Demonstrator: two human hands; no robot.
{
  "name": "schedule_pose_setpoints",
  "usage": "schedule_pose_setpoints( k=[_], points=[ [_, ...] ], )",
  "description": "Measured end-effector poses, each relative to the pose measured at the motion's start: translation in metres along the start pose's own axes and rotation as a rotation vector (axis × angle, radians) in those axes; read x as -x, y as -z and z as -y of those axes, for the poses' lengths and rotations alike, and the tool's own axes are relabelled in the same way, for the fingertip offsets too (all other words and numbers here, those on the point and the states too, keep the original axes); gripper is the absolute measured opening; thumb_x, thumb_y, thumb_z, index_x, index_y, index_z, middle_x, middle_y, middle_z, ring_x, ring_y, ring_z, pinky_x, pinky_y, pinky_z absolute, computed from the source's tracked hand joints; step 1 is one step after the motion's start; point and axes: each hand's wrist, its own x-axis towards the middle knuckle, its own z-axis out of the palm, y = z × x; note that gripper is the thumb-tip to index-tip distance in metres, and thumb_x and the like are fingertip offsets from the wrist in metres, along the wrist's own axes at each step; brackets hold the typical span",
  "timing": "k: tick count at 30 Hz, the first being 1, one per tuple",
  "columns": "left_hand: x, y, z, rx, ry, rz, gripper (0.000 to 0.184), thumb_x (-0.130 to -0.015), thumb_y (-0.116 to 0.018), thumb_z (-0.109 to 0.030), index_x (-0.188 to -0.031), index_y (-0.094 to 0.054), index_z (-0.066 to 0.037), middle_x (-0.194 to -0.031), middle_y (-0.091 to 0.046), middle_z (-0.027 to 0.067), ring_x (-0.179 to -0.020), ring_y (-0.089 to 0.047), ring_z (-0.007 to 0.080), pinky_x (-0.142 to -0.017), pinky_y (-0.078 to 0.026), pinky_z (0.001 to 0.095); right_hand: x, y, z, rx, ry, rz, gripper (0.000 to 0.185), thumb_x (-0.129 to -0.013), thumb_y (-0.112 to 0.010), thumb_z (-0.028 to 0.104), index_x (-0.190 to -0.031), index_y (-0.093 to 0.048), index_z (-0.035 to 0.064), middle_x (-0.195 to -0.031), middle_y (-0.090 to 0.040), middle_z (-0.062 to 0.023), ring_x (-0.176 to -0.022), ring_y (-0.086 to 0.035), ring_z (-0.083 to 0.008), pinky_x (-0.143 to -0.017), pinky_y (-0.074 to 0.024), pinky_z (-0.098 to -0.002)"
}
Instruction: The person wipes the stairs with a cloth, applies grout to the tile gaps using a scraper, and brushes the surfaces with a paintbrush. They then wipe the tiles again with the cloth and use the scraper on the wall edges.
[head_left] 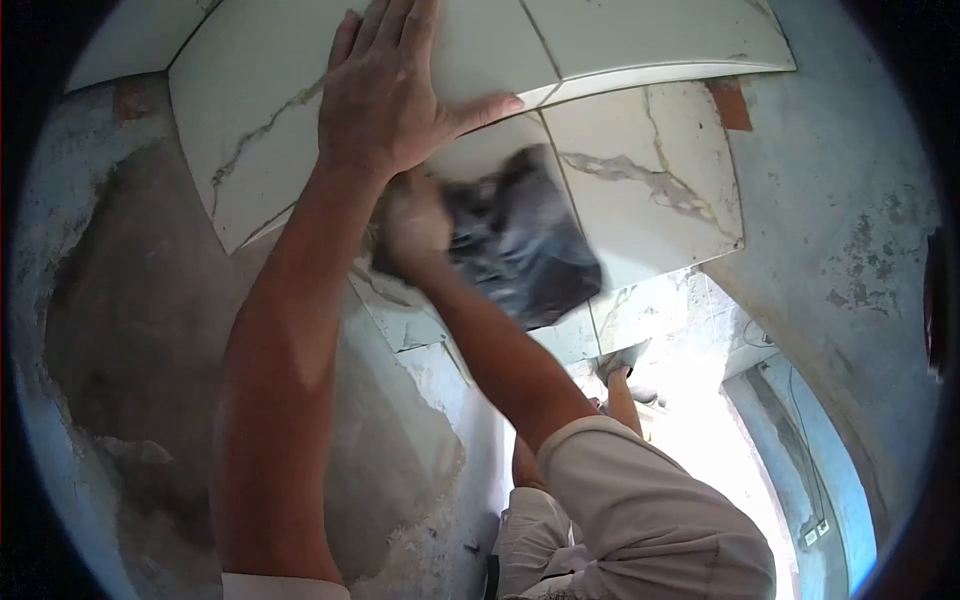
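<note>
My left hand [385, 105] lies flat on a white marble-patterned tile [270, 100], fingers stretched upward and thumb out along the tile's edge. Just below it, my right hand [415, 225] is blurred by motion and closed on a dark cloth [525, 240]. The cloth hangs in folds against a lower tile face, to the right of the hand. Part of that tile is hidden behind the cloth and my arms. A neighbouring lower tile [650, 170] carries grey and gold veins.
Rough grey plaster [130, 330] covers the wall at the left. A patchy blue wall [840, 190] rises on the right, with a dark object [937, 300] at its edge. Lower down, my foot [622, 365] shows near a brightly lit floor. A socket [815, 532] sits at the lower right.
</note>
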Motion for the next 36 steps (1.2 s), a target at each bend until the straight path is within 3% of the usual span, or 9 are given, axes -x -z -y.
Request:
schedule_pose_setpoints(
  k=[2,5,8,12,15,17,18,22,36],
  points=[
    [0.000,-0.001,0.001,-0.025,-0.019,-0.037,0.115,-0.070,-0.068,-0.074,-0.143,-0.032,0.008,-0.146,-0.037,0.0297,-0.139,-0.035,0.0401,-0.114,-0.028,0.0533,0.029,-0.032,0.023,0.286,0.388,0.312,0.040,-0.092,-0.049,0.018,-0.129,-0.049,0.0020,-0.130,-0.050,-0.0190,-0.121,-0.051,-0.0369,-0.090,-0.0508,-0.0490],
    [0.001,0.001,0.001,0.012,0.012,-0.009,0.115,-0.070,-0.069,-0.073,-0.143,-0.032,0.008,-0.146,-0.037,0.0301,-0.140,-0.035,0.0399,-0.115,-0.027,0.0531,0.015,-0.033,0.021,0.331,0.416,0.435,0.044,-0.090,-0.051,0.019,-0.130,-0.050,-0.0001,-0.135,-0.047,-0.0206,-0.125,-0.048,-0.0390,-0.091,-0.0497,-0.0503],
    [0.001,0.001,0.001,0.048,0.022,-0.012,0.115,-0.070,-0.068,-0.073,-0.143,-0.032,0.009,-0.146,-0.037,0.0303,-0.140,-0.034,0.0398,-0.115,-0.027,0.0528,-0.024,0.022,-0.028,0.161,0.249,0.018,0.042,-0.089,-0.052,0.027,-0.123,-0.056,0.0032,-0.131,-0.051,-0.0195,-0.118,-0.053,-0.0377,-0.091,-0.0482,-0.0524],
    [-0.001,-0.001,0.003,0.067,0.037,-0.027,0.114,-0.071,-0.067,-0.074,-0.142,-0.033,0.008,-0.145,-0.037,0.0301,-0.140,-0.034,0.0397,-0.115,-0.026,0.0518,-0.042,0.166,-0.035,0.672,0.177,-0.337,0.035,-0.091,-0.058,0.030,-0.118,-0.060,0.0078,-0.121,-0.057,-0.0157,-0.114,-0.056,-0.0319,-0.085,-0.0533,-0.0443],
    [0.001,-0.002,0.001,0.077,0.027,-0.053,0.114,-0.071,-0.067,-0.074,-0.142,-0.034,0.008,-0.146,-0.037,0.0292,-0.140,-0.035,0.0397,-0.116,-0.026,0.0518,-0.054,0.125,-0.042,0.425,-0.177,-0.342,0.033,-0.091,-0.058,0.027,-0.118,-0.058,0.0088,-0.120,-0.055,-0.0135,-0.114,-0.055,-0.0310,-0.087,-0.0539,-0.0426],
    [-0.001,-0.003,0.003,0.058,0.008,-0.066,0.113,-0.071,-0.068,-0.074,-0.142,-0.034,0.008,-0.145,-0.038,0.0287,-0.139,-0.035,0.0396,-0.116,-0.026,0.0518,-0.013,0.062,-0.016,0.613,0.187,-0.149,0.036,-0.089,-0.053,0.020,-0.122,-0.054,0.0059,-0.120,-0.053,-0.0136,-0.114,-0.054,-0.0318,-0.089,-0.0536,-0.0391],
    [0.000,-0.005,0.003,0.029,0.003,-0.070,0.113,-0.070,-0.069,-0.073,-0.142,-0.034,0.007,-0.145,-0.038,0.0282,-0.139,-0.036,0.0396,-0.115,-0.027,0.0518,-0.016,0.025,-0.005,0.272,0.059,0.055,0.038,-0.085,-0.053,0.016,-0.121,-0.055,0.0015,-0.121,-0.052,-0.0144,-0.111,-0.054,-0.0337,-0.090,-0.0533,-0.0398],
    [0.002,-0.008,0.004,0.019,-0.010,-0.081,0.112,-0.071,-0.069,-0.071,-0.143,-0.032,0.006,-0.146,-0.037,0.0273,-0.139,-0.035,0.0390,-0.116,-0.027,0.0511,-0.002,-0.010,-0.002,0.457,0.451,0.101,0.037,-0.085,-0.054,0.016,-0.120,-0.058,0.0017,-0.123,-0.051,-0.0152,-0.114,-0.052,-0.0345,-0.090,-0.0530,-0.0427],
    [0.000,-0.017,0.010,-0.001,-0.013,-0.219,0.101,-0.073,-0.071,-0.066,-0.148,-0.033,-0.010,-0.151,-0.037,0.0146,-0.140,-0.036,0.0299,-0.117,-0.027,0.0486,0.134,0.242,-0.069,0.164,0.558,0.220,0.031,-0.092,-0.061,0.010,-0.123,-0.062,0.0060,-0.116,-0.057,-0.0198,-0.106,-0.057,-0.0368,-0.091,-0.0473,-0.0421]
  ],
)
